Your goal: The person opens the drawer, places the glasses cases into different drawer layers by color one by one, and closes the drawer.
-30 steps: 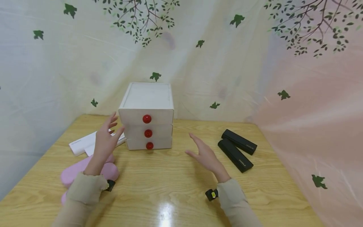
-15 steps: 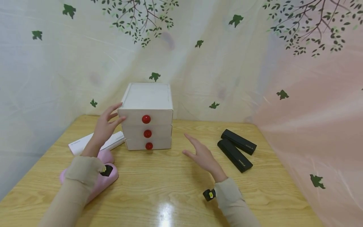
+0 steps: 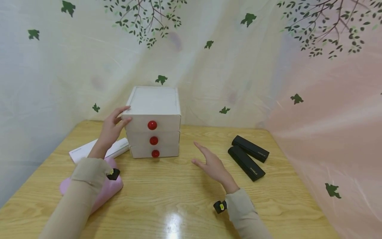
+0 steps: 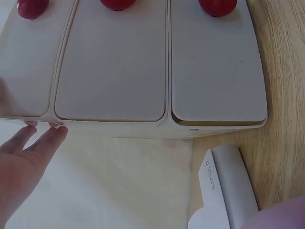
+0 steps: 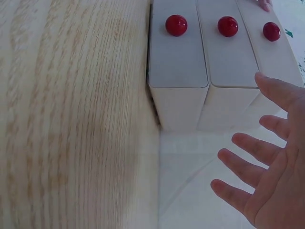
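Plainly, left hand (image 3: 109,132) grips drawer unit (image 3: 153,132); black cases (image 3: 246,163) head-view only

Beige sleeves (image 3: 73,205) on both arms
Wide cuffs (image 3: 91,172); each wrist bears a small black device (image 3: 113,174) with yellow marking (image 3: 222,206).

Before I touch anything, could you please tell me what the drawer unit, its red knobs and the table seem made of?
The drawer unit looks like smooth matte plastic, judging by its rounded corners. Its red knobs are glossy with bright highlights: probably plastic or lacquered wood. The table shows wood grain and glare: possibly varnished wood or laminate.
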The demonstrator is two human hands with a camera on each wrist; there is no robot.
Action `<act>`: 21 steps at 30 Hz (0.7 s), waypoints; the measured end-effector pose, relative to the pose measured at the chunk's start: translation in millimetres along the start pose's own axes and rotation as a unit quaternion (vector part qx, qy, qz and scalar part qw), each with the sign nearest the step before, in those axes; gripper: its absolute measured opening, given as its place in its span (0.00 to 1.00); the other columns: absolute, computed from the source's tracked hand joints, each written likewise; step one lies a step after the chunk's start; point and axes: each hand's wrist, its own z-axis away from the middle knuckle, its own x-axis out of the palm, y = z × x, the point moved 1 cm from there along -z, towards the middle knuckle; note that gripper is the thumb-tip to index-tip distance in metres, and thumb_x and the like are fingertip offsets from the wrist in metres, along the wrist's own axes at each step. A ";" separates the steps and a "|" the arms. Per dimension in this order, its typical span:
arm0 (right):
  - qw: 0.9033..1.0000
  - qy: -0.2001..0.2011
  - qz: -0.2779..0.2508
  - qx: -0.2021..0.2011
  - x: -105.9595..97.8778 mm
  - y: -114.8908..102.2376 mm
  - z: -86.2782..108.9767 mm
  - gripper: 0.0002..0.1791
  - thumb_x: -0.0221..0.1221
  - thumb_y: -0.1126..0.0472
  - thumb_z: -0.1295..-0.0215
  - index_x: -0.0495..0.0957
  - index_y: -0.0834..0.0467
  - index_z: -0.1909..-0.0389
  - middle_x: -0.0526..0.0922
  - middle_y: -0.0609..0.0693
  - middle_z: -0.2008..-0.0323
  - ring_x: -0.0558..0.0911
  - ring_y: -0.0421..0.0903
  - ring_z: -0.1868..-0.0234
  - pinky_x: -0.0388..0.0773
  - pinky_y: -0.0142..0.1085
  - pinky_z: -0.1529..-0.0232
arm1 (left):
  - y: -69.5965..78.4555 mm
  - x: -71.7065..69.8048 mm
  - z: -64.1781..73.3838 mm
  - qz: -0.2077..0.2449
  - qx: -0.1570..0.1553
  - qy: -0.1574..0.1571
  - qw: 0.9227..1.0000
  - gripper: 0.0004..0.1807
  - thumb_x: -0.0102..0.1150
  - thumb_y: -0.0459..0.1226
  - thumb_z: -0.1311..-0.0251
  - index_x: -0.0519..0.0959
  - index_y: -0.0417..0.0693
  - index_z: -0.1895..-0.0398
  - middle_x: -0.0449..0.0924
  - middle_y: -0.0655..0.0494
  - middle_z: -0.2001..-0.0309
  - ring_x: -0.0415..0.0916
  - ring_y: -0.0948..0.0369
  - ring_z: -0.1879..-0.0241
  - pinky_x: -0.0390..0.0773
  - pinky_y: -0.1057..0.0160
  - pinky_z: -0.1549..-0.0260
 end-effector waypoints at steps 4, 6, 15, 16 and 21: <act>1.000 -0.003 -0.001 0.003 2.1 0.9 -2.1 0.38 0.57 0.52 0.31 0.52 0.51 0.24 0.58 0.53 0.25 0.60 0.55 0.26 0.59 0.55 0.28 | -2.7 0.0 -0.2 -0.002 0.006 0.000 1.000 0.23 0.53 0.38 0.31 0.68 0.41 0.35 0.68 0.47 0.35 0.60 0.79 0.40 0.68 0.48 0.34; 1.000 -0.003 -0.002 0.006 3.3 1.6 -3.9 0.38 0.57 0.52 0.31 0.52 0.51 0.24 0.58 0.53 0.25 0.59 0.55 0.26 0.58 0.54 0.28 | -3.0 0.3 -0.3 -0.002 0.008 -0.001 1.000 0.22 0.52 0.37 0.31 0.69 0.41 0.36 0.68 0.47 0.35 0.60 0.77 0.38 0.67 0.47 0.34; 0.999 0.032 -0.027 -0.002 7.2 -4.3 -17.0 0.36 0.59 0.57 0.33 0.56 0.54 0.26 0.62 0.55 0.27 0.66 0.55 0.29 0.65 0.53 0.31 | -5.7 1.7 -1.0 -0.006 -0.011 -0.011 1.000 0.22 0.52 0.37 0.31 0.68 0.43 0.36 0.65 0.46 0.32 0.63 0.48 0.32 0.73 0.54 0.38; 0.999 0.041 -0.036 -0.005 8.5 -4.8 -20.4 0.36 0.59 0.58 0.33 0.57 0.55 0.26 0.64 0.55 0.28 0.67 0.56 0.30 0.67 0.53 0.33 | -5.9 1.5 -0.8 -0.006 -0.014 -0.012 1.000 0.22 0.52 0.37 0.31 0.68 0.43 0.35 0.65 0.46 0.31 0.64 0.46 0.33 0.74 0.61 0.40; 0.992 0.099 -0.077 -0.011 15.7 -7.6 -41.1 0.31 0.59 0.62 0.34 0.65 0.61 0.31 0.71 0.60 0.34 0.73 0.56 0.34 0.75 0.49 0.39 | -5.7 1.2 -0.7 -0.006 -0.020 -0.012 1.000 0.22 0.51 0.39 0.31 0.68 0.44 0.35 0.63 0.46 0.30 0.66 0.42 0.34 0.73 0.71 0.47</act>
